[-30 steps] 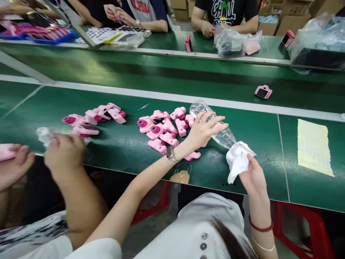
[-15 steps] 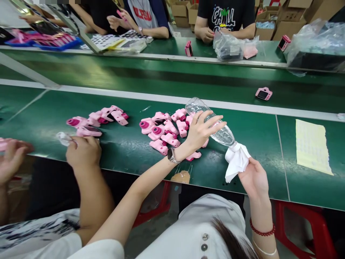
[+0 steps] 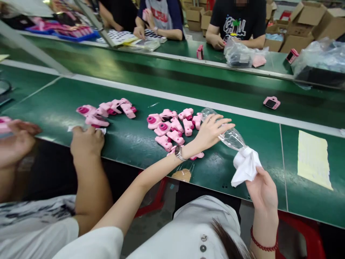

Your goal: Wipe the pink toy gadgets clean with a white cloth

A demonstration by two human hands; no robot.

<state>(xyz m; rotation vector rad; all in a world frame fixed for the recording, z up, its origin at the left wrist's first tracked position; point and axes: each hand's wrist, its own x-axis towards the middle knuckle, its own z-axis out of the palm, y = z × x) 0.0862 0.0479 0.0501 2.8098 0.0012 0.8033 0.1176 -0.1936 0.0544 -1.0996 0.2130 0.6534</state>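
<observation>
Hands (image 3: pixel 210 133), clear bottle (image 3: pixel 233 139), cloth (image 3: pixel 246 167), pink cameras (image 3: pixel 175 136)

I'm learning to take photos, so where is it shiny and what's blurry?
Head view: light shines off the green tabletop and glints on the clear plastic bottle; head view, upper left: the blue plastic trays look soft and blurry; head view, right: marks on the torn yellow paper are too faint to read.

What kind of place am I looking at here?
Probably a small factory's assembly or packing workshop. That's suggested by the long green workbench, the cluster of pink toy-like cameras lying on it, and the open cardboard boxes in the background.
</observation>
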